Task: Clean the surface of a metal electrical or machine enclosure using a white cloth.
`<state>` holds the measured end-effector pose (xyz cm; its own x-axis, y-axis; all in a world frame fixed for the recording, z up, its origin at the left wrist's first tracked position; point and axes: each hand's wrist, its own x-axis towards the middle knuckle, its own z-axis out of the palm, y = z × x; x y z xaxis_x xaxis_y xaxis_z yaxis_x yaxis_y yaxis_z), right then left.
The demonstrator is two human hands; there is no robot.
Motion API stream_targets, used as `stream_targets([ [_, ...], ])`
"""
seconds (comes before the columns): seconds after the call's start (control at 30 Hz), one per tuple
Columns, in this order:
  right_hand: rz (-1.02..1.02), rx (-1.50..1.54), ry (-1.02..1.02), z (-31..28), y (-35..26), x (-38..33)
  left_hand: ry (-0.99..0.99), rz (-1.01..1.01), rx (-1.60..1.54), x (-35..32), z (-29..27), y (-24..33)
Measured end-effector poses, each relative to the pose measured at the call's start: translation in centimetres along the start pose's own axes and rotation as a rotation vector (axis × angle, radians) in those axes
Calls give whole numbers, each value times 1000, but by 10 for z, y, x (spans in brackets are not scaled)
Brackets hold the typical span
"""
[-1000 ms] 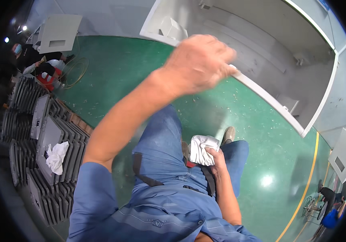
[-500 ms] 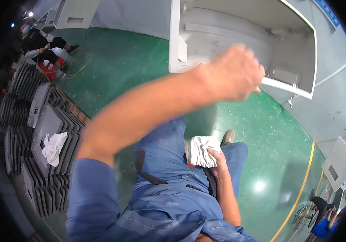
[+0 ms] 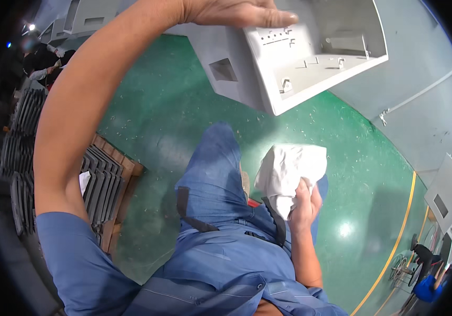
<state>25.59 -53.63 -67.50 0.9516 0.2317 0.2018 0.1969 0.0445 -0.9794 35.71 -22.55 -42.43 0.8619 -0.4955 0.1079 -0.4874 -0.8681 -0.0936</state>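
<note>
My left hand (image 3: 236,13) is raised high, fingers stretched flat along the top edge of a large grey metal cabinet shell (image 3: 310,58), which is tilted with its open inside facing me. My right hand (image 3: 302,203) is lower, near my thigh, closed around a crumpled white cloth (image 3: 289,168). I wear a blue shirt and blue trousers and stand on a green floor (image 3: 152,110).
Stacks of dark grey panels (image 3: 97,181) stand on a wooden pallet at my left, more rows (image 3: 20,121) behind them. Other grey cabinet parts (image 3: 86,16) stand at the far top left, near a crouching person (image 3: 41,66). A yellow floor line (image 3: 394,247) runs at right.
The grey cabinet shell has swung round and come nearer, its open side now facing me. My left arm rose with it. My right hand lifted the white cloth a little higher.
</note>
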Motion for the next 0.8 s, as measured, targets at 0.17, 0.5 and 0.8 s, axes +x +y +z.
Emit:
stream_targets([
  [0.17,-1101,-903,97,29,-63,26,14,-132,115,2,-19,44],
  [0.5,-1233,-1230,146,83,-17,74,51,-142,140,10,-33,93],
  [0.8,-1159,-1191,-134,106,22,112,-58,-126,197,42,-37,101],
])
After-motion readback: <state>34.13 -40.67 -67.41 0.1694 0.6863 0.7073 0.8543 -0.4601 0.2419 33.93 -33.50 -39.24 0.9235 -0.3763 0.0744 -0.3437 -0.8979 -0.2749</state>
